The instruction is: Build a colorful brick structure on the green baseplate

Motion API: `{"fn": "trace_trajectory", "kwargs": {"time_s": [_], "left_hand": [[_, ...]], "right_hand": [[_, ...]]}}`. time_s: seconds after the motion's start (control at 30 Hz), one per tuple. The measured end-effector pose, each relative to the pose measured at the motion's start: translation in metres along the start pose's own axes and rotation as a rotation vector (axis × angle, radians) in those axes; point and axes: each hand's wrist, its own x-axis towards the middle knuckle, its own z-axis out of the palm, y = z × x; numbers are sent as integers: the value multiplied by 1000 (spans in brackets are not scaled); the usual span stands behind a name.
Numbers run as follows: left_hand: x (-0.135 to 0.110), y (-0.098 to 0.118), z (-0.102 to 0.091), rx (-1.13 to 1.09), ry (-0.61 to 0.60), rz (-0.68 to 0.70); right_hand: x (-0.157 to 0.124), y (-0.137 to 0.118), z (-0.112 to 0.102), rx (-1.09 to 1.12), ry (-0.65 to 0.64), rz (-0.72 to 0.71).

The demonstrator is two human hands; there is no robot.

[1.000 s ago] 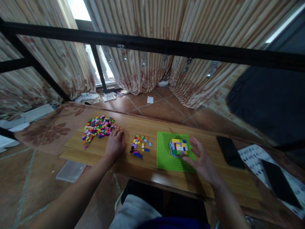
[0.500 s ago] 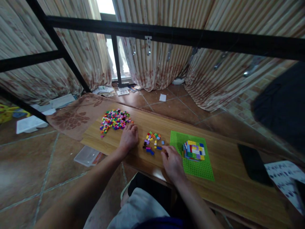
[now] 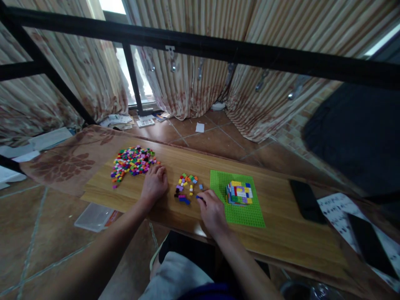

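Observation:
My right hand [image 3: 213,211] is pinched on a small blue brick [image 3: 199,197] low over the wooden table, just left of a green baseplate [image 3: 218,179]. On that baseplate stands a block-shaped build of multicoloured bricks [image 3: 240,193]. Between my hands lies a loose group of small bricks [image 3: 191,178], with purple and blue bricks [image 3: 184,200] at its near side. My left hand [image 3: 155,182] rests on the table with curled fingers, touching or close to the edge of a large pile of mixed bricks [image 3: 134,160]. What those fingers hold, if anything, is hidden.
A black phone-like slab [image 3: 306,201] lies on the table's right part, near a printed sheet [image 3: 337,214] with another dark device [image 3: 371,246] on it. Dark metal rails [image 3: 200,43] cross beyond the table. A clear plastic box [image 3: 93,217] sits low at the left.
My right fingers have closed on the blue brick and taken it from beside a yellow one. The left hand stays by the pile. The whole view has shifted, so things appear farther left.

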Motion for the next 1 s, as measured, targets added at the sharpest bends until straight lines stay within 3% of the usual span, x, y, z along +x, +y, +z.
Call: {"fn": "trace_trajectory", "kwargs": {"time_s": [0.37, 0.7, 1.0], "left_hand": [[1, -3, 2, 3, 23, 19], [3, -5, 3, 51, 39, 57], [2, -6, 3, 62, 34, 66]], "right_hand": [[-34, 10, -52, 54, 193, 95], [-44, 48, -115, -61, 389, 272], [-27, 59, -126, -86, 370, 180]]}}
